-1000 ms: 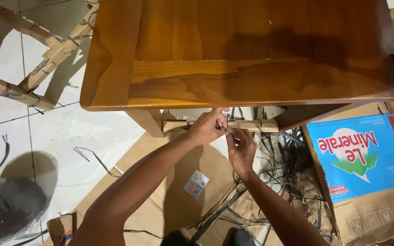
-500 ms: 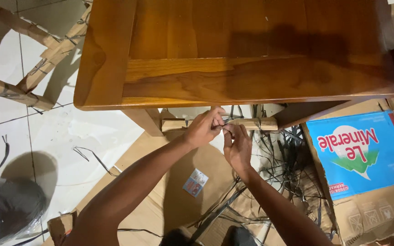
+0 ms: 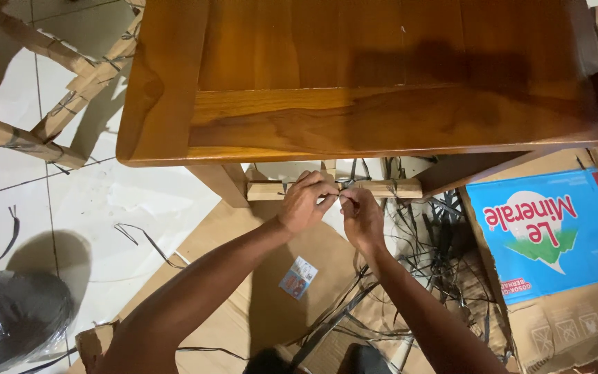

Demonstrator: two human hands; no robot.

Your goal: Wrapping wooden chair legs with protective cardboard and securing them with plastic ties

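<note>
Head view: a pale cardboard-wrapped wooden rail runs below the glossy brown wooden tabletop, bound with thin black plastic strapping. The left hand and right hand meet at the rail, fingers curled closed, seemingly pinching that strapping together.

A polished wooden table fills the upper part of the view. Just below its near edge, the left hand and right hand meet, fingertips pinched together on a thin dark strap at a pale wooden rail. Below the table lie flattened cardboard, loose black straps and, toward its right corner, a blue printed box
</note>
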